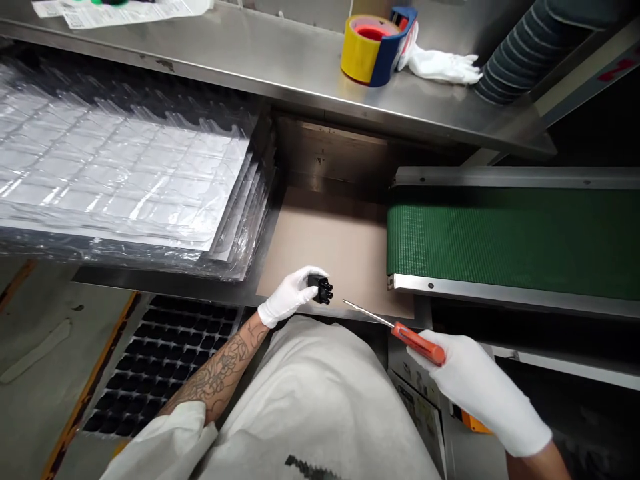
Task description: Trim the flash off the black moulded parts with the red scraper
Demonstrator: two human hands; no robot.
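Observation:
White-gloved, my left hand [290,297] is closed around a small black part [320,289] with several short prongs on its right side. My right hand [475,373], gloved in white as well, grips a screwdriver [419,343] by its orange-red handle. The thin metal shaft points left toward the black part, with a gap between tip and prongs. Both hands are near the front edge of a brown board [330,230] on the bench.
Stacked clear plastic trays [125,167] lie left. A green conveyor belt [515,240] ends at right. The metal shelf [280,60] holds a tape roll [370,50], a white glove [443,65] and papers [135,12]. Black parts fill a tray [165,360] lower left; a ribbed hose [530,47] stands upper right.

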